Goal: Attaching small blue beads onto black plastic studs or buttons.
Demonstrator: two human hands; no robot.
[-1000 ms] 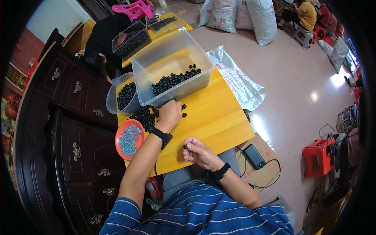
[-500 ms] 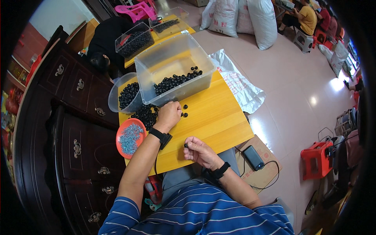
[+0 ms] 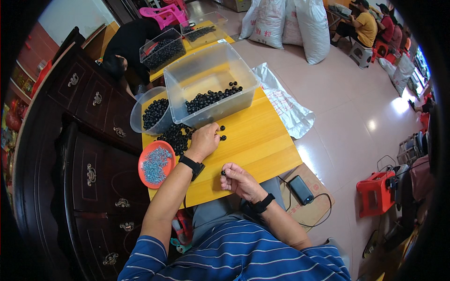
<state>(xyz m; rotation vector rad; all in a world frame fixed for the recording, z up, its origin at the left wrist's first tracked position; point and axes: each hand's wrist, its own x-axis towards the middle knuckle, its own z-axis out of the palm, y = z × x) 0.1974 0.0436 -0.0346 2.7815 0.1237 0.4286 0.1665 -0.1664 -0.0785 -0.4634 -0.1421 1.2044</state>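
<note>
My right hand [image 3: 240, 182] hovers above the near edge of the yellow table [image 3: 255, 152], its fingers curled round a small round black piece [image 3: 223, 173]. Farther forward, my left hand [image 3: 205, 143] rests on the tabletop with its fingers bent together; whatever is under the fingertips is hidden. Just to the right of those fingers lie two loose black pieces [image 3: 223, 137]. A heap of the same pieces [image 3: 176, 138] spreads to the left of this hand. Beside my left forearm sits an orange-red plate [image 3: 142, 174] holding many small silvery metal parts [image 3: 156, 164].
Beyond my left hand stands a large clear bin [image 3: 187, 77], with a round clear tub [image 3: 136, 117] beside it; both hold black pieces. Dark drawers [image 3: 101, 154] flank the table's left. A person in black [image 3: 129, 42] bends nearby. A power bank [image 3: 301, 189] lies on cardboard at right.
My left hand has shifted slightly right, and its fingers have straightened a little toward the loose black pieces. My right hand stays nearly still with its piece. The person in black has moved slightly.
</note>
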